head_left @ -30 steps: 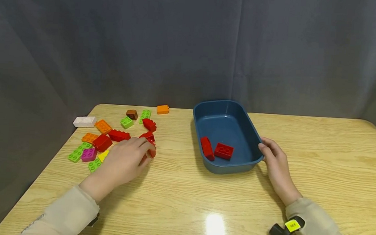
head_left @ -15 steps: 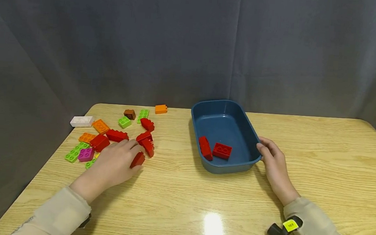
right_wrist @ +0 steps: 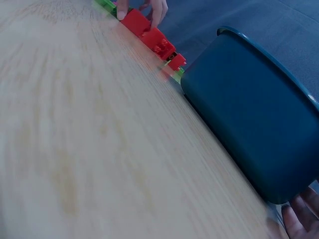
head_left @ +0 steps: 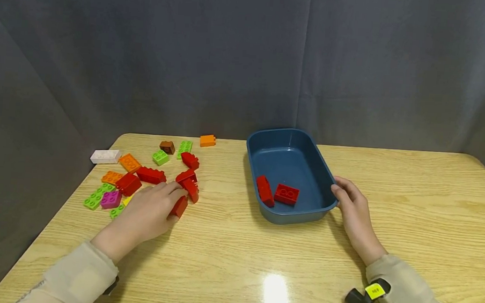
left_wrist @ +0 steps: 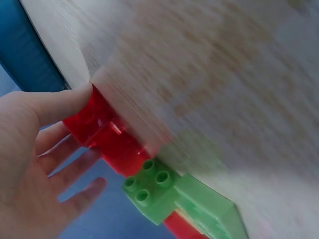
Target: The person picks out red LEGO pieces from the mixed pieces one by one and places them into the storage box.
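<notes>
Left hand (head_left: 147,212) is pinching a red brick (head_left: 178,206), grip parting only as far as the brick between thumb and fingers. Brick is sitting low by the worktop (head_left: 227,253), between 8 and 9 o'clock from the blue tray (head_left: 293,217). Right hand (head_left: 354,215): grip is clamping the tray's edge at 4 o'clock. Two more red bricks (head_left: 287,195) are lying inside, toward 6–7.

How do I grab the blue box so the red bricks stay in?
I'd hold the blue box by its rim, one hand from each long side. It's longer than wide and open on top, so that should keep it level. Grip a bit nearer you, because the two red bricks inside lie toward that end and probably make it heavier.
</notes>
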`<action>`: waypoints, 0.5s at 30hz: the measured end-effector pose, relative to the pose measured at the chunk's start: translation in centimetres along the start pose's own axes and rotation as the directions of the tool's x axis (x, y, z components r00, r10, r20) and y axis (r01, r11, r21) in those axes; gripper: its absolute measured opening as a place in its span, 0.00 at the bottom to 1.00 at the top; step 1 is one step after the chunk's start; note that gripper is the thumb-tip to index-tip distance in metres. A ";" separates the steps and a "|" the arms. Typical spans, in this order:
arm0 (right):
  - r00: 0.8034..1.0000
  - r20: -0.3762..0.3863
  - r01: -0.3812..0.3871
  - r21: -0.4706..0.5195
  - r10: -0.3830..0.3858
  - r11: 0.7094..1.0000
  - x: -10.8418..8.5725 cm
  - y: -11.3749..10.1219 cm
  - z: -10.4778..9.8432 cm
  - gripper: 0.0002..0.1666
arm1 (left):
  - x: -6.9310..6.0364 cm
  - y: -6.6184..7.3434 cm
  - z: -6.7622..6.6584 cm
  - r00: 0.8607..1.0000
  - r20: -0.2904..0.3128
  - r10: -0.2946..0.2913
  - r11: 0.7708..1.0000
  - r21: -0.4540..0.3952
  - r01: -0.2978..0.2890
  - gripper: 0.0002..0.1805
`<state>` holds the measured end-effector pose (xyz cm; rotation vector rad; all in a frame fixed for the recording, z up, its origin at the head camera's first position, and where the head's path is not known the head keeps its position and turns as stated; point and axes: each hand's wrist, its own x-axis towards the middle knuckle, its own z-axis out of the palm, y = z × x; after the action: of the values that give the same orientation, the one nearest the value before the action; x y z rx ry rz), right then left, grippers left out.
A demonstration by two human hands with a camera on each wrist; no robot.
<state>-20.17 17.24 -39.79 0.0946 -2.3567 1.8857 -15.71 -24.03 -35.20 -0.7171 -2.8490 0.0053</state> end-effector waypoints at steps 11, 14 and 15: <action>1.000 0.010 -0.020 -0.027 0.020 0.999 -0.2 0.2 -0.2 0.31 | 0.7 0.7 -0.4 0.998 0.043 -0.044 0.999 0.007 0.043 0.26; 1.000 0.010 -0.012 -0.019 0.013 1.000 -0.1 0.1 -0.1 0.30 | 0.8 0.7 -0.7 0.998 0.042 -0.052 0.999 0.014 0.051 0.27; 1.000 0.011 -0.009 -0.015 0.010 1.000 0.0 0.1 0.0 0.30 | 0.8 0.7 -0.9 0.998 0.038 -0.056 0.998 0.014 0.056 0.27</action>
<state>-20.16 17.27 -39.87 0.0932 -2.3828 1.8762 -15.92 -23.04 -34.23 -0.6410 -2.9022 0.0295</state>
